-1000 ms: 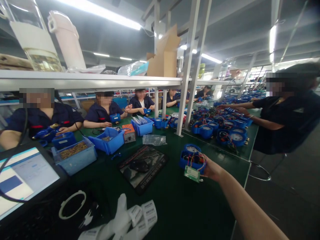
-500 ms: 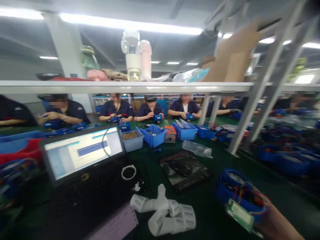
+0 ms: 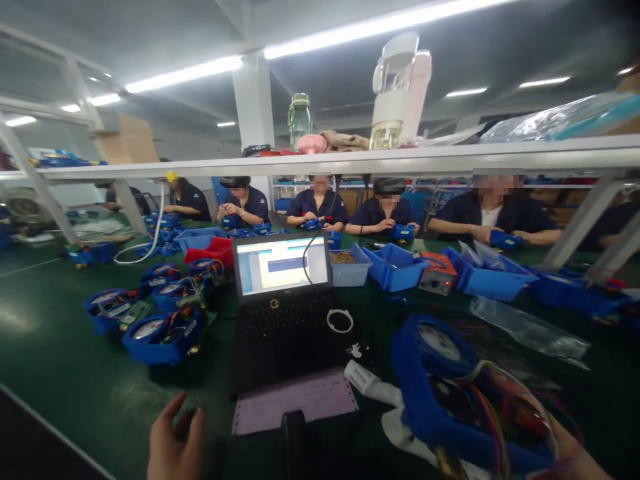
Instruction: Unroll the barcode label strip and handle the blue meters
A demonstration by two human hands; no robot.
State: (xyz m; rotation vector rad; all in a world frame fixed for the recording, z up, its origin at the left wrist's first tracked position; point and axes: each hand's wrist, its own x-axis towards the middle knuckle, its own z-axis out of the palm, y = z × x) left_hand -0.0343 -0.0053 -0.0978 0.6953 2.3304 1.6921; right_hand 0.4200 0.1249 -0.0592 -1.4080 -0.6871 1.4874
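Observation:
A blue water meter [image 3: 430, 400] with a round dial, loose coloured wires and a brass fitting is gripped from its right side by my right hand [image 3: 570, 433], whose fingers are partly hidden behind wires. It hangs tilted over the bench at the lower right, covering part of the white plastic pipe-like pieces [image 3: 370, 383]. At the lower left, my left hand [image 3: 175, 437] is raised above the green bench, thumb and forefinger apart, with no held thing visible. Beyond that hand lie several similar blue meters [image 3: 163, 337] with exposed wiring.
A laptop [image 3: 283, 327] stands in the middle, with a pink sheet [image 3: 295, 403] before it and a white ring [image 3: 340, 321] on it. Blue bins [image 3: 395, 270], an orange box [image 3: 436, 273] and a plastic bag [image 3: 530, 327] lie behind. Co-workers sit opposite, below a shelf [image 3: 300, 163].
The view has swung left, bringing the group of meters into sight. The meter in my right hand has come closer, and my left hand has entered at the lower left.

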